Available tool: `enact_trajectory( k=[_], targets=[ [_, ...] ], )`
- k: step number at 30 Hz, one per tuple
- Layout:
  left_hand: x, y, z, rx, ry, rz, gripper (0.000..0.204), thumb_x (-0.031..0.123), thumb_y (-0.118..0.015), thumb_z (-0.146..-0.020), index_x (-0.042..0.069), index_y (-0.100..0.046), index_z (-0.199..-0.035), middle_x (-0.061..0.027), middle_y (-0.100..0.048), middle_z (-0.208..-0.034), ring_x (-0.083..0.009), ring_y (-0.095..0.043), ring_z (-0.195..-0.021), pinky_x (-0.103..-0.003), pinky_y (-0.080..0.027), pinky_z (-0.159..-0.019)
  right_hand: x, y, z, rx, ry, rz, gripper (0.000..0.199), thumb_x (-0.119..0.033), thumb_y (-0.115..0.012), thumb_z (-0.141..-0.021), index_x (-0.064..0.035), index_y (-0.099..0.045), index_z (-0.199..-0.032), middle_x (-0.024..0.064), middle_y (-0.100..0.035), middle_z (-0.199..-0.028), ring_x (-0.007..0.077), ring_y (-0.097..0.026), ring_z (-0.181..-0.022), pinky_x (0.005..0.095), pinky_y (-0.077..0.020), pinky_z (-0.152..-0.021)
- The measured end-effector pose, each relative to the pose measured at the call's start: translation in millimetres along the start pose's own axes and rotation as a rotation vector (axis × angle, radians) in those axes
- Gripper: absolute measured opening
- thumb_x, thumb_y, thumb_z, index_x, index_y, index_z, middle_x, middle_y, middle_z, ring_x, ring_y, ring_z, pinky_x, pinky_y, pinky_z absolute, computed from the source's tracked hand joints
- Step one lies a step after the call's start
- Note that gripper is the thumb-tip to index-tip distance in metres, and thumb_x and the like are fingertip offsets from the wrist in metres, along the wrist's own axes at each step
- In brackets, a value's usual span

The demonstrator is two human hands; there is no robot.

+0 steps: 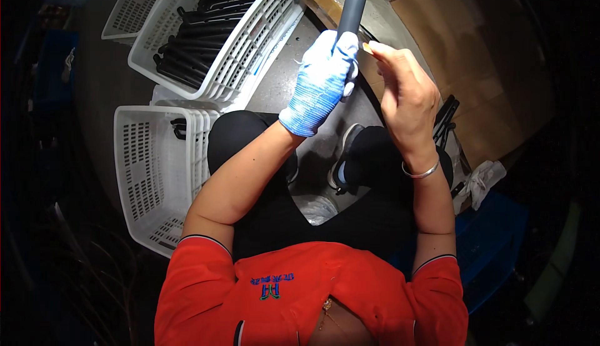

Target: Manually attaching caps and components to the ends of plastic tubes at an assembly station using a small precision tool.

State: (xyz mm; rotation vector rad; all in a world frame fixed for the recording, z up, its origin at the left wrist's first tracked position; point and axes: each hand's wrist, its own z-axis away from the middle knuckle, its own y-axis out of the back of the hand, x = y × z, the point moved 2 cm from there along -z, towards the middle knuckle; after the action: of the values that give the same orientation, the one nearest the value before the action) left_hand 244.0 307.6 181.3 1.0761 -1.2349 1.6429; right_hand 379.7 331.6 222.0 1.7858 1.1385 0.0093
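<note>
My left hand [322, 77], in a blue and white knit glove, is wrapped round the lower end of a dark grey tube [355, 2]. The tube rises from the fist, tilted slightly right, and runs out of the picture at the top. My bare right hand [409, 93] is held just right of the glove, thumb and index finger pinched close to the tube. Whatever sits between those fingertips is too small to make out. A bright light washes out part of the glove.
At upper left, a white plastic basket [255, 36] holds many black rod-like parts [203, 33]. Below it stand nested white baskets [134, 177]. A large cardboard box [481, 52] is at the right, with black parts [445, 121] and crumpled white material [486, 180] beside it. A blue crate [494, 240] is lower right.
</note>
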Motion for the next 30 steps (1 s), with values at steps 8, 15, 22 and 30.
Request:
enact_trajectory(
  k=[8,15,22,30],
  targets=[
    [0,1,-2,-0.076,0.032,0.064,0.023,0.022,-0.037,-0.099,0.005,-0.051,-0.09,-0.001,-0.049,-0.06,-0.0065,-0.043,-0.045,-0.02,-0.034,-0.04,27,-21,2,0.002,-0.447,-0.745,0.017,-0.008,-0.058,-0.092,0.0005,-0.059,-0.107,0.0005,-0.06,-0.094,0.0069,-0.054,-0.088,0.0224,-0.0441,-0.081],
    [-3,-10,4,-0.21,0.065,0.095,0.018,0.019,-0.041,-0.096,0.004,-0.051,-0.097,-0.0033,-0.054,-0.072,-0.0086,-0.052,-0.053,-0.022,-0.044,-0.048,32,-27,-2,-0.175,-0.605,-1.015,0.027,-0.016,-0.062,-0.09,0.0022,-0.06,-0.11,0.0019,-0.062,-0.094,0.0079,-0.057,-0.084,0.0218,-0.0454,-0.079],
    [15,-9,11,-0.545,0.336,0.315,0.021,0.013,-0.059,-0.088,0.0,-0.053,-0.103,-0.0055,-0.06,-0.08,-0.0078,-0.055,-0.058,-0.02,-0.045,-0.049,43,-14,-2,-0.209,-0.713,-1.361,0.04,-0.028,-0.052,-0.095,0.0025,-0.053,-0.121,0.012,-0.066,-0.102,0.0068,-0.06,-0.077,0.018,-0.0483,-0.068],
    [13,-9,12,-0.531,0.266,0.128,0.026,0.016,-0.064,-0.086,0.004,-0.055,-0.106,-0.002,-0.056,-0.076,-0.0045,-0.049,-0.055,-0.018,-0.038,-0.045,43,-15,-3,-0.324,-0.582,-1.481,0.05,-0.033,-0.049,-0.097,0.0021,-0.044,-0.131,0.0112,-0.065,-0.107,-0.0004,-0.043,-0.055,0.0105,-0.0377,-0.051]
  ],
)
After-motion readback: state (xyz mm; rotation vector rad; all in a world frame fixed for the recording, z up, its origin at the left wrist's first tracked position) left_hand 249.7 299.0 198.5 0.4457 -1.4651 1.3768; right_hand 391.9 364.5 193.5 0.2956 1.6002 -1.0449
